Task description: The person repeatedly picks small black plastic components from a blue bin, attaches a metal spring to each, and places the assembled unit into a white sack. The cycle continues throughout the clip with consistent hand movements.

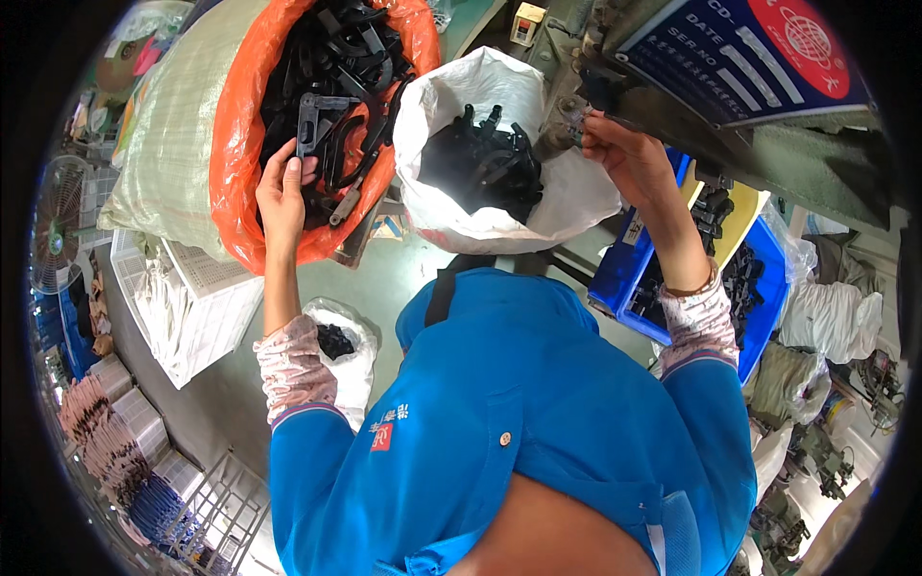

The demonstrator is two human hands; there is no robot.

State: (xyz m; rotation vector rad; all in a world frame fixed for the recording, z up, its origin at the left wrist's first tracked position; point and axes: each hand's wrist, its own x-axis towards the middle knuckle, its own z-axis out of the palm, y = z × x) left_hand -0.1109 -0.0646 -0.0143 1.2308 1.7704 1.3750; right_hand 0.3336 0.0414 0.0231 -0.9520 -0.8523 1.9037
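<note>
My left hand is over an orange-lined woven sack at the left. Between its thumb and fingers is the lower end of a dark grey, L-shaped plastic part. Black plastic parts of like kind fill the sack beneath. On the right, my right hand is raised beside the metal fixture of a machine. Its fingers are curled together, and whatever they may hold is hidden. Between the hands a white sack stands open with black parts inside.
Blue bins with dark parts stand below my right forearm. The machine body, with a blue plate, overhangs the upper right. A white crate is at the left, and a smaller white bag sits on the floor.
</note>
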